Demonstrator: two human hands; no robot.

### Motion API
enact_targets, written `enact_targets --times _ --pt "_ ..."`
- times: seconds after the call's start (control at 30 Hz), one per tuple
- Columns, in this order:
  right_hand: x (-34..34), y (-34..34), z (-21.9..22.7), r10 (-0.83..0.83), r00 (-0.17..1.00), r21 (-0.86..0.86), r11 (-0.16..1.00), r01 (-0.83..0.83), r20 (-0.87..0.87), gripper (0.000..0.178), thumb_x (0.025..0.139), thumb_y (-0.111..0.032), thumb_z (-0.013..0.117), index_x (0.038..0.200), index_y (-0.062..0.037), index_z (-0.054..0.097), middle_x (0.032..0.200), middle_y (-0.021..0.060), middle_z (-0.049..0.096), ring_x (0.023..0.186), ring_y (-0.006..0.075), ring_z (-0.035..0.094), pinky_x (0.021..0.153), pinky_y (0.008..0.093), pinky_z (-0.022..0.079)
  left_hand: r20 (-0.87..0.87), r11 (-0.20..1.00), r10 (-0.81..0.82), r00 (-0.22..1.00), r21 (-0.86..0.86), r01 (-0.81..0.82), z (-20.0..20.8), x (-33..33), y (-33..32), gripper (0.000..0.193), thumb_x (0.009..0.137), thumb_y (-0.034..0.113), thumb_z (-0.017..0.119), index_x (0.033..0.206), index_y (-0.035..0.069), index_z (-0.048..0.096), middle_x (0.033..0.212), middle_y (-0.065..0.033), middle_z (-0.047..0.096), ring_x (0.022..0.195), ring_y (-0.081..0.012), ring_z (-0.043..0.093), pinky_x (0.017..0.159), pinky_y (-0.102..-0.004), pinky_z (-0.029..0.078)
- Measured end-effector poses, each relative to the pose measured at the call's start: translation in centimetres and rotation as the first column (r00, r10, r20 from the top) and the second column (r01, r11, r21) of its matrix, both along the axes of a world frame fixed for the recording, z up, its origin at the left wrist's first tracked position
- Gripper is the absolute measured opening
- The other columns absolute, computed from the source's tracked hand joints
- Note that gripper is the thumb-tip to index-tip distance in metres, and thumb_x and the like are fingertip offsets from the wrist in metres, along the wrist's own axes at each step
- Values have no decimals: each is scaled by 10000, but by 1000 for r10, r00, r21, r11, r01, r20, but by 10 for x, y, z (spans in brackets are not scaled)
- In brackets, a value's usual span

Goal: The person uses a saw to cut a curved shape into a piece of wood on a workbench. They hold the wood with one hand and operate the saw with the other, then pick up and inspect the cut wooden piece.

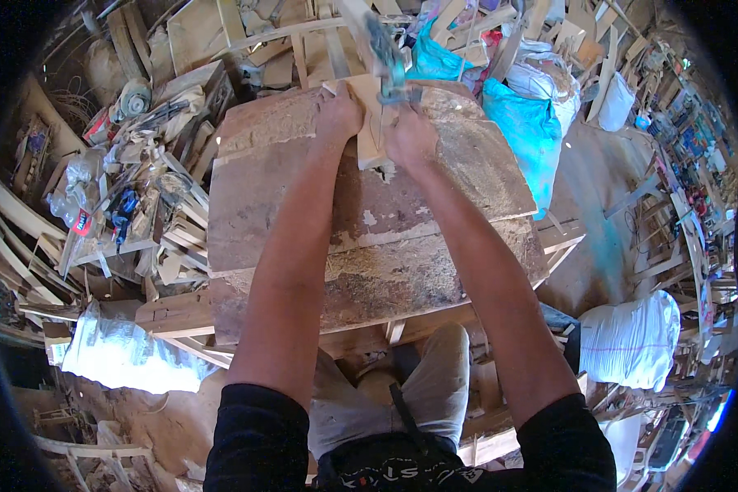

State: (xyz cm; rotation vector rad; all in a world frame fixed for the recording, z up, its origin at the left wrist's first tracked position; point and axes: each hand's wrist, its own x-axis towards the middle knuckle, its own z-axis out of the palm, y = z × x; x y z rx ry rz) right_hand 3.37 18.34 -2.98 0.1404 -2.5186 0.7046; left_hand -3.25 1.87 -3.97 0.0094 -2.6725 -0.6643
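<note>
While grasping pale board [370, 123] between left hand [338, 116] and right hand [411, 138], press flat onto worn wooden tabletop [377, 213] beneath grip; load both edges evenly, hold wrists steady, keep clear of blurred blue-green metal part [394, 78] just beyond right knuckles.

Top centre: teal tool [390, 67] — blurred, cut off | right hand [411, 138]: fingertips unclear | bottom edge: black shirt [377, 459] — cropped

2 arms [291, 238] extended forward | left hand [339, 115]: fingers bent | right hand [412, 138]: fingers partly hidden
</note>
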Motion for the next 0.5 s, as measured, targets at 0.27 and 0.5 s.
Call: enact_targets --times 0.27,0.5 --pt "10 -2 13 37 999 35 999 -38 35 329 880 -237 610 1094 -13 720 1020 284 736 977 473 717 887 566 576 -10 996 12 1000 86 -11 -8 -5 -3 572 1000 308 515 1504 65 395 1506 -405 406 1444 -545 380 1199 -594 313" --pt "8 -19 4 32 993 28 999 -36 114 404 936 -321 575 1104 17 719 1044 290 735 986 462 723 886 563 575 -36 997 50 998 -55 -52 -27 -21 -26 550 1034 343 468 1511 77 400 1513 -421 388 1434 -573 368 1191 -614 312"
